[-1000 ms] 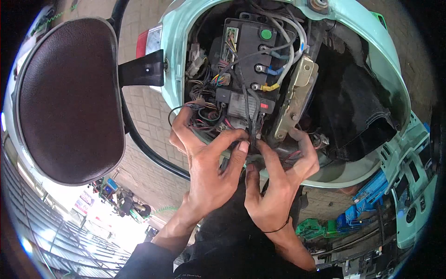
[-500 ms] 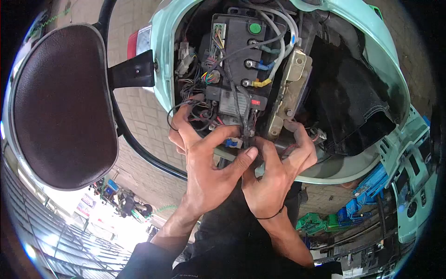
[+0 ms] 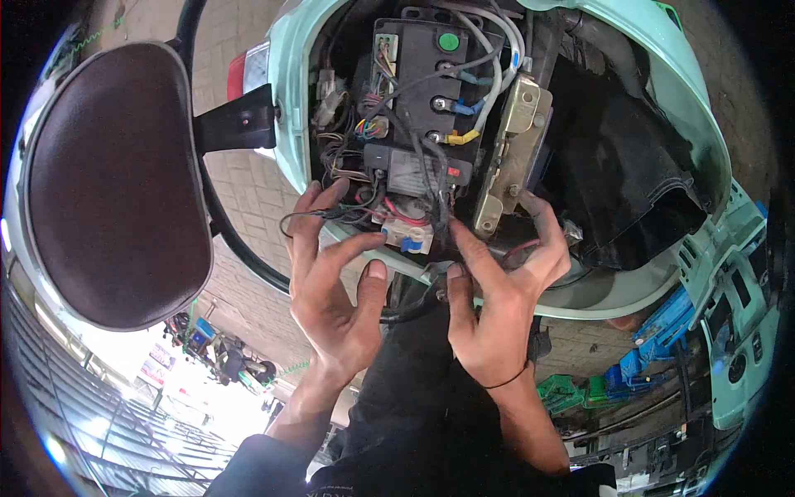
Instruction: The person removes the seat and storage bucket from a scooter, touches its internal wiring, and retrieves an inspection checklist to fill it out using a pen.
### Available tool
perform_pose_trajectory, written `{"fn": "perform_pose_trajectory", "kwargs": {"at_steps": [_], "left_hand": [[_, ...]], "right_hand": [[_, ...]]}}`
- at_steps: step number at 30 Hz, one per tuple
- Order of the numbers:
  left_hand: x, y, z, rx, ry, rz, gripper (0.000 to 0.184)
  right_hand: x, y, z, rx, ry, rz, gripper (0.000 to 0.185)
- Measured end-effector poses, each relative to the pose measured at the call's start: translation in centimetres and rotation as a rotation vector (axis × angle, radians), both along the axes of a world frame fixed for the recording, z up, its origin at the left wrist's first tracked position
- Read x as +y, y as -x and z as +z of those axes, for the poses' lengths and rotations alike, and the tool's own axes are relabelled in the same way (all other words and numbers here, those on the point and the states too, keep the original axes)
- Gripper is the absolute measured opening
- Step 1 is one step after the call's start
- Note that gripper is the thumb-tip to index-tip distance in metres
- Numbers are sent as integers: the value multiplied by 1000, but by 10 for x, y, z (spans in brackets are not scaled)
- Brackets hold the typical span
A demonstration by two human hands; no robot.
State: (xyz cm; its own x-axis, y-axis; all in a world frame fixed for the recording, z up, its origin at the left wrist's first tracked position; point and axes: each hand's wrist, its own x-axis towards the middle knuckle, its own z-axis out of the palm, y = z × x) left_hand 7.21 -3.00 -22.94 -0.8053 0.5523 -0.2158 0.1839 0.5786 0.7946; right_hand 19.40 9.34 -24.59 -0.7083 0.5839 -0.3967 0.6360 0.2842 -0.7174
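My left hand (image 3: 335,302) is open beside the rim of the pale green scooter body, its thumb and index finger spread apart. A thin black wire (image 3: 302,214) passes across its upper fingers. Between my hands lies a white connector with blue parts (image 3: 410,238). My right hand (image 3: 503,302) has its thumb and index finger apart, both tips against or very near a dark taped cable (image 3: 442,222). Its middle finger reaches up to the metal bracket (image 3: 503,166). Above is a black box (image 3: 418,79) with thick cables on its terminals, and a smaller finned module (image 3: 414,174) sits below it.
A brown padded backrest (image 3: 120,186) stands at left on a black arm (image 3: 236,122). Coloured wires (image 3: 368,128) crowd the compartment's left side. A dark liner (image 3: 621,166) fills its right side. Blue bins (image 3: 662,319) and green bins (image 3: 559,393) stand on the ground at right.
My left hand has let go of the dark cable and drawn left, its fingers spreading. My right thumb and index finger have come into clearer view, and the white connector is uncovered.
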Motion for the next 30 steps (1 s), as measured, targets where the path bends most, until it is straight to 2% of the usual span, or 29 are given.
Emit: {"fn": "perform_pose_trajectory", "kwargs": {"at_steps": [2,3,7,9,12,14,17,20,23,30], "left_hand": [[-6,-1,4,193,208,-216,20],[-9,-2,4,251,267,-234,26],[-11,-14,1,370,337,-168,27],[-3,-16,2,378,349,-165,27],[7,-22,1,386,355,-146,28],[14,-28,-4,388,341,-128,30],[18,-36,-14,380,349,-20,35],[22,-40,-14,371,350,17,31],[22,-45,-12,439,358,-95,28],[23,-48,-9,480,400,10,23]], "right_hand": [[-1,-2,-1,38,11,-58,44],[-1,-2,-2,45,-15,-61,39],[-6,-5,-3,91,-3,-130,35],[-3,-10,-5,151,-128,-61,25],[-11,-22,2,283,-107,-52,30],[-17,-33,14,280,-121,-81,30],[-25,-62,18,362,-149,-63,30],[-29,-86,23,368,-167,-26,29],[-33,-101,23,380,-40,-49,30],[-35,-129,32,312,145,39,28]]}}
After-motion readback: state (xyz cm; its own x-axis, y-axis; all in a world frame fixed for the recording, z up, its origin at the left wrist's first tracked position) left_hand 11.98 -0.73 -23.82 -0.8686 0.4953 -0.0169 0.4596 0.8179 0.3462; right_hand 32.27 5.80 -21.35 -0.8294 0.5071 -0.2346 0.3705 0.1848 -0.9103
